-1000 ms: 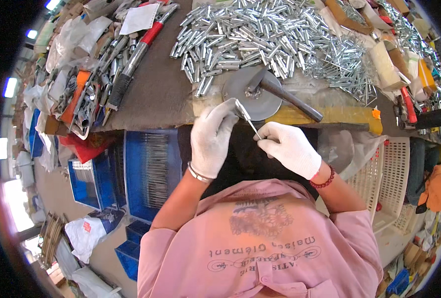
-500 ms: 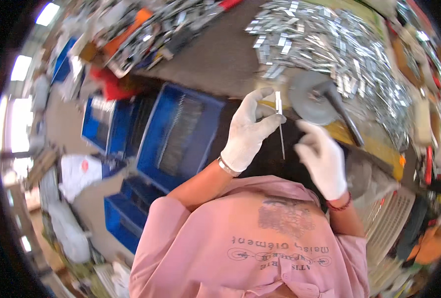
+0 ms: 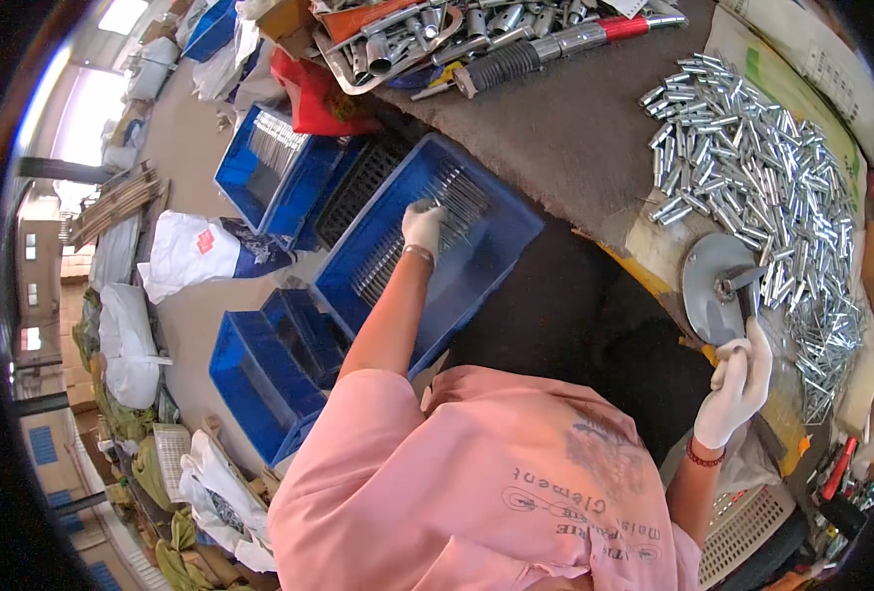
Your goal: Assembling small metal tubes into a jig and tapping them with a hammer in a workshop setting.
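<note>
My left hand (image 3: 423,225), in a white glove, reaches into a large blue bin (image 3: 496,231). Its fingers are curled closed over a row of thin metal rods (image 3: 373,281) lying in the bin; what is between them is hidden. At the right, my gloved right hand (image 3: 738,389) is closed around the lower end of a dark lever (image 3: 747,295). That lever belongs to a device with a round grey metal disc (image 3: 705,286). Beyond the disc spreads a heap of short shiny metal tubes (image 3: 752,167) on the bench.
Another blue bin (image 3: 260,187) with metal pieces stands farther left, and a blue bin (image 3: 250,379) sits nearer me. A red-banded tool (image 3: 555,49) lies by a tray of metal parts (image 3: 388,49) on the bench (image 3: 555,128). A perforated beige basket (image 3: 747,532) is at lower right.
My left hand has moved left and down into the bin; the tube and rod it held up no longer show there. My right hand has moved right onto the lever. The view has shifted.
</note>
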`<state>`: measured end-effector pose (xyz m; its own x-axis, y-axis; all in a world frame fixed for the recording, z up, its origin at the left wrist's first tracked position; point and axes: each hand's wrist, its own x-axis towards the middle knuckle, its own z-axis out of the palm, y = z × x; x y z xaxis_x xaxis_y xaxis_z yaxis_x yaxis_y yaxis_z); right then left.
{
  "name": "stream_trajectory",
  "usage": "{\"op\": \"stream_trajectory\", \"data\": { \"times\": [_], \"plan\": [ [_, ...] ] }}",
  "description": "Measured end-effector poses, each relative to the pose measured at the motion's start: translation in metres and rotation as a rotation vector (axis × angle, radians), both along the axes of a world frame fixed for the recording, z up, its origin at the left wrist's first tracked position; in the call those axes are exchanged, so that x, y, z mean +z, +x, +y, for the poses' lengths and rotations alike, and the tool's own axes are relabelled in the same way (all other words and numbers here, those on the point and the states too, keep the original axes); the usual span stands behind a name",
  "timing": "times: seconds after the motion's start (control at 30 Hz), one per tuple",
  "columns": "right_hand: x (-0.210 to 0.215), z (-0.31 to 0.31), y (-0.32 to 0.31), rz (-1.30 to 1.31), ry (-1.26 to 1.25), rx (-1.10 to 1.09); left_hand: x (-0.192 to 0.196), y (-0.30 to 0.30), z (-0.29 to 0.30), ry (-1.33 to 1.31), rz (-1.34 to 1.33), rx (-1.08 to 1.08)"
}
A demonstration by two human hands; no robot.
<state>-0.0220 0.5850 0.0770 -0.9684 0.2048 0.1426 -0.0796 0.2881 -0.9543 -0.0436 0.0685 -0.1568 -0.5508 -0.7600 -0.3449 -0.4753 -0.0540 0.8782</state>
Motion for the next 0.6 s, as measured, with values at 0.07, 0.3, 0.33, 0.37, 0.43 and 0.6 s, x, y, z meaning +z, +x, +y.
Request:
{"op": "stream_trajectory", "data": {
  "times": [0.07, 0.3, 0.33, 0.37, 0.43, 0.6],
  "plan": [
    [-0.001, -0.003, -0.003, -0.018, 0.001, 0.008, -0.031, -0.011, -0.024, -0.08, -0.047, 0.092],
    [-0.004, 0.007, 0.002, 0.023, -0.052, 0.027, -0.071, -0.05, -0.052, -0.401, -0.25, -0.005],
    [-0.007, 0.01, 0.003, 0.051, -0.06, 0.044, -0.076, -0.054, -0.044, -0.479, -0.286, 0.052],
    [-0.004, 0.009, 0.004, -0.002, -0.031, 0.027, -0.074, -0.058, -0.029, -0.555, -0.314, 0.096],
    [0.002, 0.007, 0.0, 0.026, -0.038, 0.108, -0.067, -0.022, -0.061, -0.682, -0.202, -0.05],
    [0.005, -0.002, -0.005, -0.01, -0.091, 0.181, -0.001, -0.005, -0.062, -0.896, 0.158, 0.114]
  ]
}}
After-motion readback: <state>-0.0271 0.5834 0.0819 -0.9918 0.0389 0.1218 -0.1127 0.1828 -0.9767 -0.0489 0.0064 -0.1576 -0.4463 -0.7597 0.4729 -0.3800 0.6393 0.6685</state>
